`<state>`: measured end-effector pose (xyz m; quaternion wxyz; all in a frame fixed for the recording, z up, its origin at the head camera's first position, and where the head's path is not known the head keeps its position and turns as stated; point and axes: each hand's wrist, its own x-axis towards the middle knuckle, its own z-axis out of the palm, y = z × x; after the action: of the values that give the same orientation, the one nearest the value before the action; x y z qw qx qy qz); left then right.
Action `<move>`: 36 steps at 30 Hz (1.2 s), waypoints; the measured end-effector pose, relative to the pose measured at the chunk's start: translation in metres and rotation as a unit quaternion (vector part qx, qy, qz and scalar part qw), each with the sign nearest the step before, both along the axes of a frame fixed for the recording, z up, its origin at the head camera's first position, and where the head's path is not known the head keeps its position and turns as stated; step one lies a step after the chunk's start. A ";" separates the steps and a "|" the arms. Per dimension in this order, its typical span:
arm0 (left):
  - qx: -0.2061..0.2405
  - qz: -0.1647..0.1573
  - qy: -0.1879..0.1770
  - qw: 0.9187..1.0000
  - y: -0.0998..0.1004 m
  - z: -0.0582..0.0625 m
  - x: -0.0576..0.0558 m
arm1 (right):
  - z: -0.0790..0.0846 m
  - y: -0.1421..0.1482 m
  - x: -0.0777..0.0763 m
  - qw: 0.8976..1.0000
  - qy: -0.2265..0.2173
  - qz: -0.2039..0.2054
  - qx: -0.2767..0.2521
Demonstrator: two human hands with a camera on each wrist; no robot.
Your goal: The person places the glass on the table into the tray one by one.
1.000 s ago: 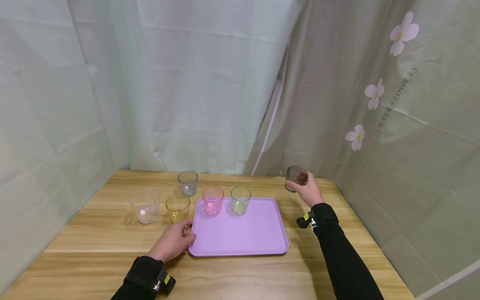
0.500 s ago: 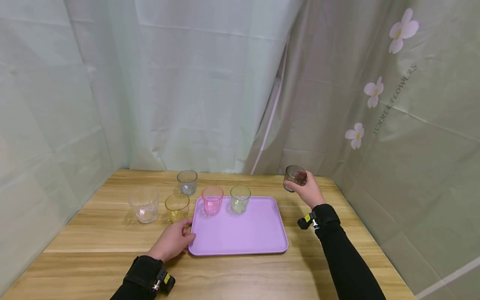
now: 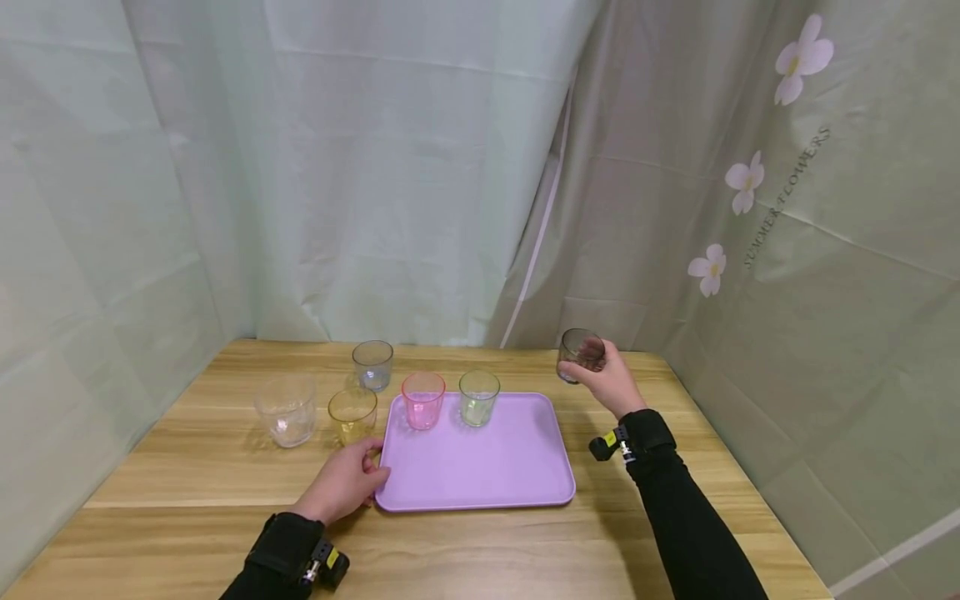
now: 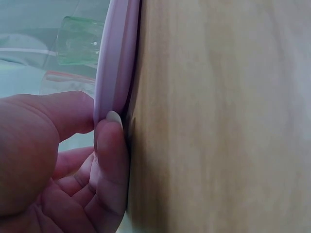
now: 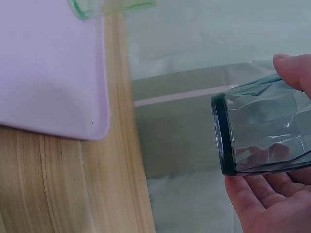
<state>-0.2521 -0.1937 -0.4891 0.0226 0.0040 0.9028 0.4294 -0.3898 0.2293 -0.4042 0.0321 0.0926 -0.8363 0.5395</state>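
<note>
In the head view my right hand (image 3: 611, 385) holds a dark grey glass (image 3: 581, 354) upright above the back right of the table. The right wrist view shows the thumb on one side of this glass (image 5: 267, 126) and the fingers curled round the other. My left hand (image 3: 345, 482) pinches the left rim of a lilac tray (image 3: 487, 475); in the left wrist view its fingertips (image 4: 111, 138) meet the tray's edge (image 4: 112, 63). A pink glass (image 3: 423, 402) and a light green glass (image 3: 478, 400) stand along the tray's back left.
Left of the tray, a yellow glass (image 3: 352, 417), a clear glass (image 3: 288, 412) and a bluish-grey glass (image 3: 372, 367) stand on the wooden table (image 3: 180, 475). Pale curtains (image 3: 390, 183) hang behind and on both sides.
My right hand has shifted slightly left with the dark grey glass, towards the tray. The left hand, the tray and the other glasses stay in place.
</note>
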 end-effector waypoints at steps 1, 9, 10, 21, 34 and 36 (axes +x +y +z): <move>0.000 0.000 0.000 1.000 0.000 0.000 0.000 | 0.000 -0.001 0.001 1.000 0.000 0.001 0.001; -0.004 0.003 -0.008 1.000 0.000 0.001 0.001 | -0.001 -0.007 0.005 1.000 0.002 0.010 0.006; -0.004 0.003 -0.008 1.000 0.000 0.002 0.001 | -0.001 -0.008 0.005 1.000 0.001 0.011 0.004; -0.007 0.003 -0.008 1.000 0.000 0.000 0.001 | -0.004 -0.016 0.008 0.999 0.001 0.036 -0.006; -0.008 0.003 -0.011 1.000 0.000 0.001 0.000 | -0.015 -0.029 0.007 0.999 0.001 0.047 0.012; -0.007 0.004 -0.013 1.000 0.000 0.001 -0.001 | -0.016 -0.031 0.007 0.999 -0.001 0.049 0.012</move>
<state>-0.2527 -0.1938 -0.4884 0.0320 -0.0056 0.9053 0.4235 -0.3824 0.1982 -0.4204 0.0035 0.1337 -0.8373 0.5302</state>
